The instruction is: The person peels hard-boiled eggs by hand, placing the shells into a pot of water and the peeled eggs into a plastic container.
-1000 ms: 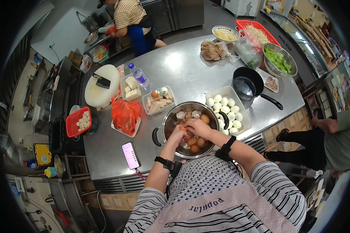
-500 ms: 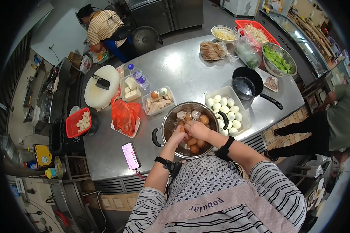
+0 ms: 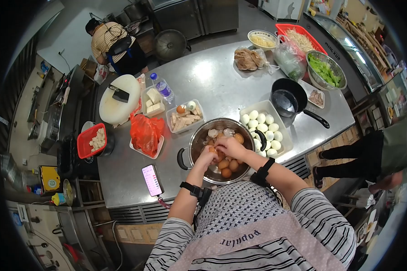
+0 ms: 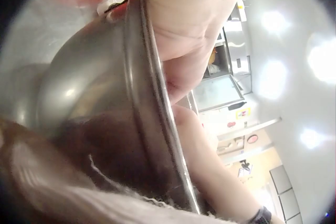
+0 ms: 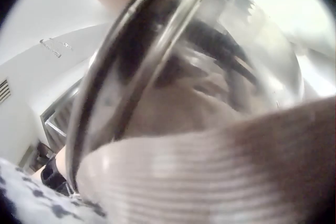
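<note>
A steel pot point(image 3: 196, 131) with black handles holds brown eggs point(image 3: 226, 172) and bits of shell point(image 3: 213, 133). Inside its rim, my left hand point(image 3: 206, 156) grips a brown egg point(image 3: 212, 149). My right hand point(image 3: 229, 147) meets it from the other side, fingers bent against the same egg; its fingertips are partly hidden. To the right, a white tray point(image 3: 281, 150) carries peeled white eggs point(image 3: 262, 118) in rows. In the left wrist view the pot's wall point(image 4: 113, 71) covers the fingers, and in the right wrist view the pot point(image 5: 157, 61) hides the held egg.
A box of pale sticks point(image 3: 184, 122) stands behind the pot, near a water bottle point(image 3: 162, 87). Left are a red bag point(image 3: 146, 133), phone point(image 3: 151, 180) and cutting board point(image 3: 117, 108). A black saucepan point(image 3: 287, 97) sits back right. Two people point(image 3: 114, 43) are beyond the table.
Both hands stay together over the pot, the right fingers shifting slightly at the egg. The person at the back has moved left; the one at the right has changed stance.
</note>
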Motion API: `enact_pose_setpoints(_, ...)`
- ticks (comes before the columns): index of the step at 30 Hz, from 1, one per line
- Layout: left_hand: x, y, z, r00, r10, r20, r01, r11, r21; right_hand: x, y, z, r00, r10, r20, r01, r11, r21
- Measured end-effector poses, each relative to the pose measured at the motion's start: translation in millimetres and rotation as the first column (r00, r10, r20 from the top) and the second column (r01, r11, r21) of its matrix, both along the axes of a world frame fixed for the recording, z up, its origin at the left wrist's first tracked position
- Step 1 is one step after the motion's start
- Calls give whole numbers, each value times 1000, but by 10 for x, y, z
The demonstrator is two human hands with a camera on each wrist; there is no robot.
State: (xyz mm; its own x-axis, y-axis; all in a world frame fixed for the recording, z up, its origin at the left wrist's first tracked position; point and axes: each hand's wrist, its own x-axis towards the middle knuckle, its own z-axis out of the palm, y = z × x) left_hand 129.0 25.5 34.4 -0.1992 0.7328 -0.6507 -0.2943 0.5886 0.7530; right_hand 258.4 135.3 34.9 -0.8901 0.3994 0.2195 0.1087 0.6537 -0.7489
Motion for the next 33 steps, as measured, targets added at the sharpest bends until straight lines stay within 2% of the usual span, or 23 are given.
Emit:
enact_pose_setpoints(1, -6, 3, 2, 1000, 7, 7, -7, 1000, 0, 6, 6, 5, 995, 62, -75, -65, 998, -27)
enact_pose_setpoints(4, 21, 9, 6, 999, -45, -30, 45, 999, 11, 28, -4, 42, 996, 92, -19, -90, 993, 75)
enact_pose_setpoints(7, 40, 8, 24, 998, -31, -49, 31, 1000, -6, 54, -27, 140, 980, 130, 149, -159, 967, 200)
enact_pose_setpoints(13, 24, 14, 36, 999, -44, -31, 44, 999, -17, 52, -62, 98, 994, 102, 43, -110, 952, 286)
enact_pose_setpoints(22, 40, -1, 36, 994, -91, -58, 91, 996, 7, 12, -61, 73, 991, 123, 62, -137, 924, 358)
enact_pose_setpoints(25, 42, -7, 28, 991, -109, -81, 109, 994, -1, 29, -55, 106, 993, 112, 21, -113, 950, 292)
enact_pose_setpoints(28, 39, -21, 33, 994, -74, -76, 74, 997, 5, 8, -19, -5, 977, -176, 119, 133, 944, 301)
enact_pose_setpoints(31, 31, -44, 98, 992, -58, -116, 58, 998, -3, 33, 59, 10, 878, -84, 471, -12, 980, 197)
enact_pose_setpoints(33, 26, -56, 79, 994, 6, -107, -2, 999, 32, -4, 2, 96, 985, -72, 156, 85, 993, -76)
